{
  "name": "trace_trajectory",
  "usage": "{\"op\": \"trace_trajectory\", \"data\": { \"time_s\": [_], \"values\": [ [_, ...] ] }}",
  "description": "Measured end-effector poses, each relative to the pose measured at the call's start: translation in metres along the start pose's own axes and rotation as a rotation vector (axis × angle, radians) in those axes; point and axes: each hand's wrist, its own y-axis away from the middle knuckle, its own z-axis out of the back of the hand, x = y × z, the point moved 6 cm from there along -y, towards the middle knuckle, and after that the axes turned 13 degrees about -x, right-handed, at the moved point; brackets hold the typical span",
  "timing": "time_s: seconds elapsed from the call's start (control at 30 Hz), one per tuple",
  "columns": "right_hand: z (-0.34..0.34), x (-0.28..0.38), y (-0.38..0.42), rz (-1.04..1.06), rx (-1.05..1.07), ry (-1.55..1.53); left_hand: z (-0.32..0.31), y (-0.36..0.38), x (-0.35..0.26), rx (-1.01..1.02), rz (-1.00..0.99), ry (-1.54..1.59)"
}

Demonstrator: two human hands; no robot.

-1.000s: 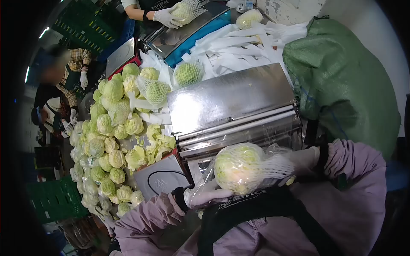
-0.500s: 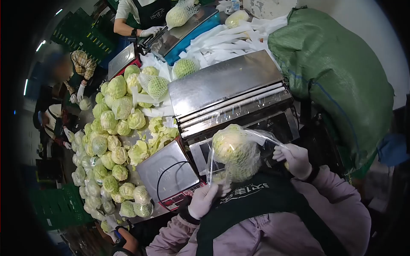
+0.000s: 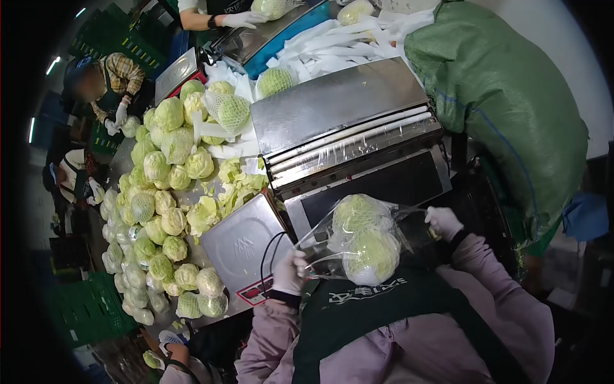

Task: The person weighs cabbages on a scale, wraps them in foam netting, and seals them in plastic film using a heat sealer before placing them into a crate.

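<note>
Two pale green cabbages sit against the front of my apron: the nearer cabbage and one just beyond it. Clear plastic film is around them, stretched out to both sides. On the left, my gloved left hand is closed on a gathered end of the film. My gloved right hand pinches the opposite end, pulled out to the right. Just past the cabbages is the dark plate of a steel film wrapping machine. Whether the cabbages rest on anything is hidden.
A scale with a black cable stands left of the machine. Many cabbages, some netted, crowd the table beside loose leaves. A big green sack bulges on the right. White foam strips lie behind; co-workers stand around.
My hands have spread farther apart, drawing the film out sideways. The cabbages have turned and two now show clearly under the film. A co-worker's hand at the top has shifted to the right.
</note>
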Motion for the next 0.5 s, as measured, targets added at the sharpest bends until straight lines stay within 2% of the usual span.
{"op": "trace_trajectory", "data": {
  "time_s": [0.03, 0.1, 0.13, 0.17, 0.2, 0.27, 0.3, 0.33, 0.37, 0.4, 0.43, 0.5],
  "values": [
    [-0.018, -0.01, 0.017, 0.649, -0.052, 0.3, -0.003, -0.008, 0.025, 0.038, 0.071, -0.049],
    [-0.042, -0.045, 0.033, -0.163, 0.1, -0.161, -0.012, -0.043, 0.083, 0.158, 0.274, -0.143],
    [-0.05, -0.037, 0.049, -0.613, 0.068, -0.333, -0.022, -0.059, 0.099, 0.117, 0.273, -0.232],
    [-0.056, -0.031, 0.052, -0.63, 0.091, -0.293, -0.039, -0.069, 0.11, 0.167, 0.187, -0.321],
    [-0.061, -0.027, 0.052, -0.554, 0.042, -0.25, -0.07, -0.056, 0.112, 0.274, 0.134, -0.296],
    [-0.07, -0.028, 0.045, -0.473, -0.013, -0.198, -0.112, -0.055, 0.117, 0.821, -0.338, -0.686],
    [-0.07, -0.025, 0.04, -0.287, -0.092, -0.1, -0.12, -0.056, 0.123, 0.826, -0.331, -0.678],
    [-0.066, -0.017, 0.038, -0.097, -0.172, -0.004, -0.137, -0.041, 0.132, 1.11, 0.083, -0.232],
    [-0.058, -0.02, 0.038, -0.099, -0.178, 0.006, -0.148, -0.027, 0.129, 1.324, 0.511, 0.245],
    [-0.04, -0.004, 0.032, 0.215, -0.299, 0.386, -0.159, -0.02, 0.128, 1.355, 0.54, 0.332],
    [-0.032, 0.015, 0.029, 0.53, -0.412, 0.766, -0.17, -0.011, 0.123, 1.336, 0.479, 0.316],
    [0.02, 0.06, 0.024, -0.031, -0.519, -0.101, -0.192, 0.017, 0.103, 1.319, 0.364, 0.255]
  ]
}}
